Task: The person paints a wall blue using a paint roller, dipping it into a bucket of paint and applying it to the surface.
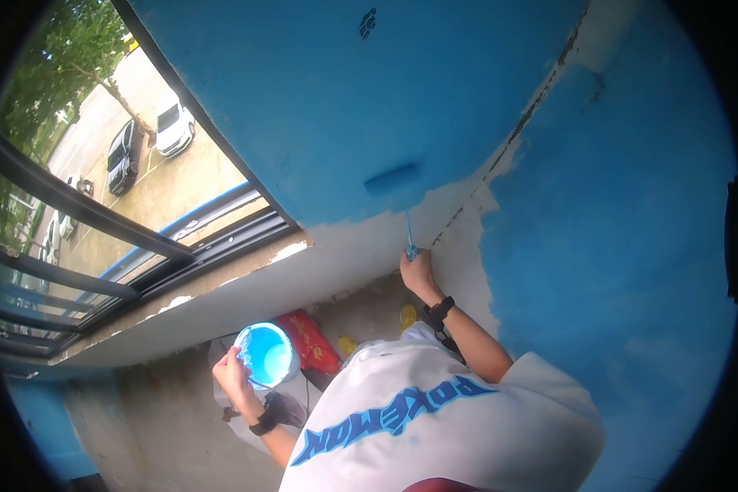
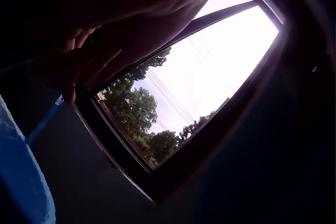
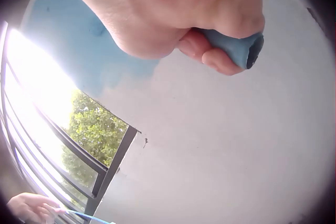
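My right hand [image 1: 416, 272] grips the handle of a paint roller; its blue handle end [image 3: 239, 50] sticks out of the curled fingers in the right wrist view. The blue-coated roller sleeve [image 1: 394, 178] lies against the wall, just above the lower edge of the blue paint [image 1: 336, 123]. My left hand [image 1: 234, 379] holds a paint bucket [image 1: 289, 361] by its thin blue handle [image 2: 43, 123], which runs from the fingers to the rim. Bright blue paint shows inside the bucket, and its rim is smeared. In the left wrist view the hand is dark.
A barred window [image 1: 164, 250] is on the left, with a chipped sill [image 1: 221, 283] below. Unpainted wall [image 1: 361, 250] runs under the blue area. A cracked corner [image 1: 500, 160] meets the right wall [image 1: 615, 246]. A red bag [image 1: 310, 340] lies on the floor near yellow shoes [image 1: 407, 316].
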The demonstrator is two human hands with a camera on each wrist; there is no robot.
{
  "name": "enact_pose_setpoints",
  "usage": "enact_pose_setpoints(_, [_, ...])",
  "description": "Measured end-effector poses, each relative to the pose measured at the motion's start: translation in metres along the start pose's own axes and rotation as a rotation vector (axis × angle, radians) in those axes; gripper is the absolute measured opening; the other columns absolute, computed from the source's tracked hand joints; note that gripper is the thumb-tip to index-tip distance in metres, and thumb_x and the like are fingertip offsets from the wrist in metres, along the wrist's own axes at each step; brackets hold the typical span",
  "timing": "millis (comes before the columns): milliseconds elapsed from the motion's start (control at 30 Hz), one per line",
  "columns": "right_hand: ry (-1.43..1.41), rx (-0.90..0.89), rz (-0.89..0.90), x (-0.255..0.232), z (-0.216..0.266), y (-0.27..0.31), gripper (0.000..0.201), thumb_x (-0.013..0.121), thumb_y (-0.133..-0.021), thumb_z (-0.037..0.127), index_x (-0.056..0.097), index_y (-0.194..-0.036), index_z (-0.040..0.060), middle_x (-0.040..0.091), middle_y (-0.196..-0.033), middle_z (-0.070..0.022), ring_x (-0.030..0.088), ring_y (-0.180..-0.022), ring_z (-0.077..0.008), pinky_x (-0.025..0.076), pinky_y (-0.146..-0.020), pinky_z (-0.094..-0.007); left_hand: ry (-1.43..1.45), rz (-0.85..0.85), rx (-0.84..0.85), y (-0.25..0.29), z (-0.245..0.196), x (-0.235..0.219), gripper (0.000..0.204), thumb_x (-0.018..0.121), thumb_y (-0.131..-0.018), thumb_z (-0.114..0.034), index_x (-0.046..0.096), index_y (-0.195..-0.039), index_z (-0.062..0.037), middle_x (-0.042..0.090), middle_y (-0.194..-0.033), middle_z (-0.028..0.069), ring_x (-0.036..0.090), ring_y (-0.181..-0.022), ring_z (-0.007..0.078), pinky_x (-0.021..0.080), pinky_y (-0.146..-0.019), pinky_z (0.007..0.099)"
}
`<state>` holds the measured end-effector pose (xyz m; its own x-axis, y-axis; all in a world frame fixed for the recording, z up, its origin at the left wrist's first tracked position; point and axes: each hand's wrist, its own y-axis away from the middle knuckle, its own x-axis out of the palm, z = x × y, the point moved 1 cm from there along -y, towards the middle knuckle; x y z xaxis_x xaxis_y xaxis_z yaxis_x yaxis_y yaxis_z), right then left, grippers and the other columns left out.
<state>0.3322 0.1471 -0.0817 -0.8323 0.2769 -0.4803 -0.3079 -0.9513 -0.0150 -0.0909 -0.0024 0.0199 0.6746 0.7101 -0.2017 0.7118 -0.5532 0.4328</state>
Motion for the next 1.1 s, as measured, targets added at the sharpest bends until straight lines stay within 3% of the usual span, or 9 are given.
enact_pose_setpoints(100, [-0.058,0.03,0.007,-0.004,0.006,0.005,0.031,0.056,-0.086,0.01,0.046,-0.062,-0.0062,0.05,-0.054,-0.0226,0.049,-0.049,-0.0378,0.038,-0.052,-0.0447,-0.019,0.061,-0.036,-0.006,0.018,0.008,0.02,0.061,-0.089,-0.014,0.062,-0.077,0.0024,0.042,-0.053,-0.0039,0.036,-0.04,0.0056,0.027,-0.038,0.0221])
enact_pose_setpoints(167, [-0.019,-0.107,-0.037,-0.015,0.019,-0.004,0.034,0.055,-0.089,0.013,0.046,-0.061,-0.0055,0.048,-0.051,-0.0196,0.045,-0.045,-0.0335,0.037,-0.051,-0.0438,-0.016,0.088,-0.025,-0.007,0.026,0.013,0.024,0.059,-0.091,-0.017,0.06,-0.076,0.0011,0.041,-0.053,-0.0038,0.036,-0.041,0.0058,0.028,-0.038,0.0223])
enact_pose_setpoints(367, [-0.057,-0.168,0.042,-0.071,0.148,-0.028,0.04,0.053,-0.093,0.016,0.045,-0.06,-0.0048,0.046,-0.048,-0.0163,0.041,-0.042,-0.0256,0.034,-0.049,-0.0405,0.044,0.104,0.031,0.0,0.017,0.026,0.029,0.05,-0.098,-0.022,0.058,-0.082,0.001,0.039,-0.056,-0.0047,0.035,-0.044,0.005,0.028,-0.039,0.0214])
enact_pose_setpoints(467, [-0.068,-0.173,0.03,-0.087,0.187,-0.032,0.038,0.054,-0.092,0.014,0.044,-0.061,-0.0063,0.045,-0.049,-0.019,0.039,-0.043,-0.0328,0.035,-0.048,-0.042,0.069,0.089,0.055,0.0,0.01,0.029,0.031,0.048,-0.1,-0.025,0.057,-0.084,0.0002,0.037,-0.056,-0.0054,0.034,-0.044,0.0048,0.028,-0.04,0.0213])
enact_pose_setpoints(600, [-0.079,-0.147,-0.067,-0.052,0.152,-0.035,0.038,0.053,-0.092,0.012,0.044,-0.06,-0.0062,0.046,-0.049,-0.0189,0.043,-0.045,-0.0317,0.036,-0.05,-0.0424,0.08,0.11,0.102,0.002,0.008,0.034,0.031,0.048,-0.1,-0.026,0.056,-0.085,-0.0003,0.034,-0.056,-0.0058,0.033,-0.043,0.0048,0.028,-0.04,0.0219])
enact_pose_setpoints(767, [-0.043,-0.052,0.033,-0.003,0.038,-0.008,0.04,0.054,-0.092,0.017,0.046,-0.059,-0.0048,0.048,-0.049,-0.0156,0.043,-0.043,-0.0235,0.036,-0.049,-0.0414,0.104,0.064,0.091,0.007,0.007,0.037,0.03,0.048,-0.1,-0.026,0.057,-0.086,-0.0002,0.033,-0.056,-0.0068,0.032,-0.043,0.0044,0.027,-0.04,0.022])
enact_pose_setpoints(867, [-0.022,-0.007,0.037,-0.006,0.026,0.01,0.038,0.054,-0.091,0.016,0.046,-0.06,-0.0039,0.047,-0.048,-0.0136,0.043,-0.043,-0.0212,0.036,-0.048,-0.0396,0.128,0.051,0.094,0.002,0.013,0.029,0.031,0.048,-0.1,-0.025,0.057,-0.086,0.0006,0.034,-0.056,-0.0061,0.032,-0.043,0.0045,0.027,-0.04,0.0222])
enact_pose_setpoints(1033, [-0.188,0.159,0.072,-0.011,0.044,0.046,0.038,0.057,-0.09,0.018,0.044,-0.06,-0.0017,0.04,-0.049,-0.0072,0.036,-0.049,-0.0108,0.034,-0.048,-0.0376,0.095,0.063,0.073,-0.007,0.016,0.015,0.029,0.047,-0.1,-0.023,0.057,-0.087,0.0002,0.035,-0.056,-0.0058,0.032,-0.043,0.0048,0.028,-0.04,0.0231])
enact_pose_setpoints(1100, [-0.167,0.118,0.076,-0.01,0.068,0.059,0.038,0.057,-0.091,0.018,0.045,-0.061,-0.0022,0.04,-0.049,-0.0083,0.036,-0.049,-0.0113,0.034,-0.048,-0.0377,0.079,0.102,0.084,-0.02,0.022,0.005,0.029,0.048,-0.1,-0.024,0.057,-0.086,0.0,0.035,-0.056,-0.0058,0.033,-0.043,0.0048,0.028,-0.04,0.0231])
